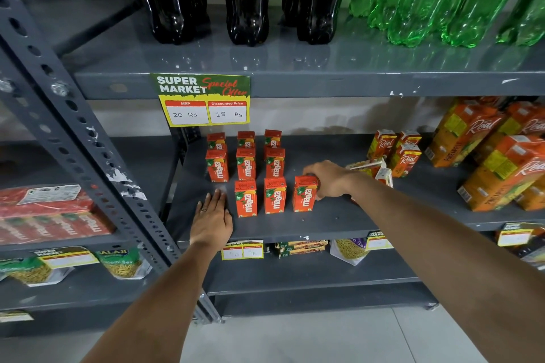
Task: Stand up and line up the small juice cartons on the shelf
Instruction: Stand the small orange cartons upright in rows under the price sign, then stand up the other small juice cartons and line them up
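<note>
Resting flat on the shelf (339, 221), the left hand (211, 221) has fingers extended, holding nothing — beside upright Maaza cartons (245, 163) in rows; the right hand (327, 180) grips the rightmost front carton (303, 194), upright.

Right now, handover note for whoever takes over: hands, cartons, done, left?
Left hand: flat on the shelf, open, holding nothing.
Right hand: gripping the rightmost front Maaza carton, upright.
Done: nine Maaza cartons standing, in three rows; the front row sits shifted right.
Left: small Real cartons lie tipped behind the right hand; stand and line them up beside the upright Real cartons.
</note>
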`<move>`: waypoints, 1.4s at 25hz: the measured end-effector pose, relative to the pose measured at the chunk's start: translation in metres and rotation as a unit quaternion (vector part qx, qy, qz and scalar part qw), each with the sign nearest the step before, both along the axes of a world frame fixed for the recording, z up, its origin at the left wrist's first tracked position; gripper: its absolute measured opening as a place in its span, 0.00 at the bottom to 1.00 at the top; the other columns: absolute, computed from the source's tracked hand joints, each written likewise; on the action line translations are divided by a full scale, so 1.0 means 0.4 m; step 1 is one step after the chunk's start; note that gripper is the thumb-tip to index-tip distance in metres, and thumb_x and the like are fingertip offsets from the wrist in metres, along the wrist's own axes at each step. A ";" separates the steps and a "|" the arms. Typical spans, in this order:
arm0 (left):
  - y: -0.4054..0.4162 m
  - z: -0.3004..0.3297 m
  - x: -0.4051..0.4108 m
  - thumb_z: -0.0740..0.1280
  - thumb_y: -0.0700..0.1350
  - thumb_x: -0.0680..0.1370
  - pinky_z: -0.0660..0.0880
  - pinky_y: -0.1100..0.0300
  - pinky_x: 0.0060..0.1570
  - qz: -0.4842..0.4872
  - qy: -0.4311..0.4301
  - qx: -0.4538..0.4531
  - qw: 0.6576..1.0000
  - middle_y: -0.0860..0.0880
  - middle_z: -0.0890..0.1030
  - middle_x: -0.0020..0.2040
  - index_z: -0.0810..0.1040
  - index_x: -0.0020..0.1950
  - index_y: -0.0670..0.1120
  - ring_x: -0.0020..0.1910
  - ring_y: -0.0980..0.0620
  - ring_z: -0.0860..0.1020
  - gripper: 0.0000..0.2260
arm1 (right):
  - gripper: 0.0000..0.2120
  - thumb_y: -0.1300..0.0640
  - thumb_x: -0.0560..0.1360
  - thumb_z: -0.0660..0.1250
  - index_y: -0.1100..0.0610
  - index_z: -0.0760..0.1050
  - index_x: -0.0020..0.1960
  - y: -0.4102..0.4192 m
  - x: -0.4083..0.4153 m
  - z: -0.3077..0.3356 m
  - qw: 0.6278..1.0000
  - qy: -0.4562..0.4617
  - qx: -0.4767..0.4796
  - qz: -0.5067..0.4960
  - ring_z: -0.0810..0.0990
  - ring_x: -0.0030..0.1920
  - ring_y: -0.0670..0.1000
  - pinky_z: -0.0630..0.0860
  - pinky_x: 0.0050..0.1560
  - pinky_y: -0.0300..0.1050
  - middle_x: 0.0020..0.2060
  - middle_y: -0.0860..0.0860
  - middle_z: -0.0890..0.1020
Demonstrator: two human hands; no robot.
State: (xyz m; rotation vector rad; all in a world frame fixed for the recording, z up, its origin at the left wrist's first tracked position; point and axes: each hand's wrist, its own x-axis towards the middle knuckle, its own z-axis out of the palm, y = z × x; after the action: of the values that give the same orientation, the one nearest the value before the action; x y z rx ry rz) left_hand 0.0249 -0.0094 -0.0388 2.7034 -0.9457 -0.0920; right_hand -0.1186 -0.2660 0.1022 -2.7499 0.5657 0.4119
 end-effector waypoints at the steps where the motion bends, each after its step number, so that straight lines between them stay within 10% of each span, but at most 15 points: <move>1: -0.002 0.002 -0.002 0.48 0.47 0.82 0.44 0.52 0.76 0.002 0.003 0.002 1.000 0.48 0.52 0.80 0.51 0.78 0.44 0.78 0.48 0.49 0.24 | 0.34 0.65 0.69 0.76 0.53 0.68 0.72 -0.005 -0.008 0.004 1.000 0.005 -0.005 -0.002 0.75 0.64 0.58 0.75 0.59 0.51 0.65 0.56 0.76; 9: 0.037 -0.008 -0.113 0.54 0.38 0.80 0.50 0.55 0.76 0.017 -0.027 -0.042 0.999 0.40 0.62 0.76 0.60 0.75 0.37 0.77 0.45 0.57 0.22 | 0.24 0.74 0.71 0.66 0.52 0.79 0.61 -0.128 -0.090 0.057 0.994 -0.068 -0.070 -0.039 0.78 0.48 0.51 0.74 0.49 0.44 0.47 0.49 0.78; 19: -0.084 -0.024 -0.431 0.65 0.37 0.75 0.66 0.44 0.67 -0.061 -0.066 -0.031 0.995 0.37 0.76 0.65 0.73 0.66 0.34 0.66 0.37 0.74 0.19 | 0.24 0.70 0.71 0.67 0.52 0.78 0.64 -0.261 -0.241 0.077 0.991 -0.040 -0.125 0.013 0.78 0.59 0.57 0.75 0.52 0.46 0.64 0.55 0.77; 35: -0.398 0.010 -0.453 0.51 0.44 0.83 0.49 0.57 0.76 -0.134 0.012 0.034 0.990 0.44 0.51 0.80 0.50 0.78 0.40 0.78 0.47 0.50 0.24 | 0.28 0.63 0.76 0.70 0.52 0.68 0.73 -0.382 -0.286 0.033 0.981 -0.020 -0.134 0.141 0.72 0.65 0.57 0.71 0.61 0.49 0.67 0.54 0.71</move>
State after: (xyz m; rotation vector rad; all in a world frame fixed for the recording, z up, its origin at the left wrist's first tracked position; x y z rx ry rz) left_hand -0.1563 -0.1685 -0.0347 2.6127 -1.3156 -0.2135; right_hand -0.2330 -0.4189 0.1156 -3.1028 0.2338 0.3651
